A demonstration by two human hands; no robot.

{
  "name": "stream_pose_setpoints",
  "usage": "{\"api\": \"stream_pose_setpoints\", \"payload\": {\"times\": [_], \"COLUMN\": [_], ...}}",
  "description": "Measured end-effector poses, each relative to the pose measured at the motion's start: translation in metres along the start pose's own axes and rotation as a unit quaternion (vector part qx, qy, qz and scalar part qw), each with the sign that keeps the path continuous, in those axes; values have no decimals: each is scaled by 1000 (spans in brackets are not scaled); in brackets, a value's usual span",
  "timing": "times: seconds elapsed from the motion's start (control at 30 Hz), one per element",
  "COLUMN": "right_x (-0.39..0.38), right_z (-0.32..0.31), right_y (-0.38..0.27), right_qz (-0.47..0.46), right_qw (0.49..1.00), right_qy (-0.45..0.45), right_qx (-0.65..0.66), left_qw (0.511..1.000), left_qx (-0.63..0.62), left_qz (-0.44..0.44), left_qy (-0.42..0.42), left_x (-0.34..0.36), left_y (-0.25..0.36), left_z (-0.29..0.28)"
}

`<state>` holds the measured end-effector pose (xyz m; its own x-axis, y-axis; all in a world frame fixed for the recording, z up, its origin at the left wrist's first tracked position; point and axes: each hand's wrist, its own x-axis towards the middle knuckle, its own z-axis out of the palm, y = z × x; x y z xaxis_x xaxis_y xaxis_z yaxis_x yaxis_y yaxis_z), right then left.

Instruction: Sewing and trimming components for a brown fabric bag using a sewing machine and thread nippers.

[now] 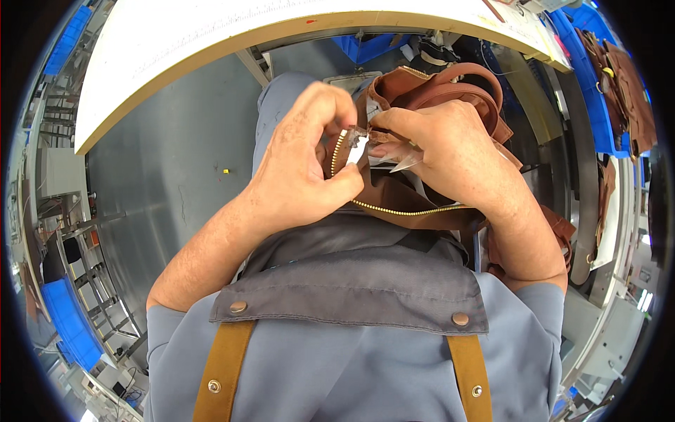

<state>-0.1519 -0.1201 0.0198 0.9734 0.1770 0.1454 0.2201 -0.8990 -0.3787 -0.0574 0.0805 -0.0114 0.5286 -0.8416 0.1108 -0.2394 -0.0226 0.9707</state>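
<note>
A brown leather bag lies on my lap, its mouth edged with a gold-toothed zipper. My left hand is closed on the bag's edge by the end of the zipper, thumb and fingers curled around it. Between the hands a small white piece shows against the brown edge. Close beside it, my right hand is closed, its fingertips pinching the bag's edge. A pale, pointed, shiny piece sticks out beneath those fingers; its kind cannot be made out. The bag's rounded handles stand up behind my right hand.
A white worktable with a wooden edge curves across the front. Blue bins stand under it and at the right, where brown leather pieces hang. A small yellow bit lies on the grey floor.
</note>
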Motion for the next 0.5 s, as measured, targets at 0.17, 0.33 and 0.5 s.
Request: {"api": "stream_pose_setpoints", "payload": {"times": [0.17,0.33,0.5], "right_x": [2,3,12], "right_z": [3,6,8], "right_y": [-2,0,-6], "right_qz": [8,10,57], "right_qw": [999,995,991], "right_qy": [-2,-3,-84], "right_qx": [41,99,84], "left_qw": [967,919,928], "left_qx": [241,380,353], "left_qz": [78,88,46], "left_qy": [-25,-60,-109], "left_x": [16,27,31], "left_y": [4,12,12], "left_z": [-6,-13,-22]}}
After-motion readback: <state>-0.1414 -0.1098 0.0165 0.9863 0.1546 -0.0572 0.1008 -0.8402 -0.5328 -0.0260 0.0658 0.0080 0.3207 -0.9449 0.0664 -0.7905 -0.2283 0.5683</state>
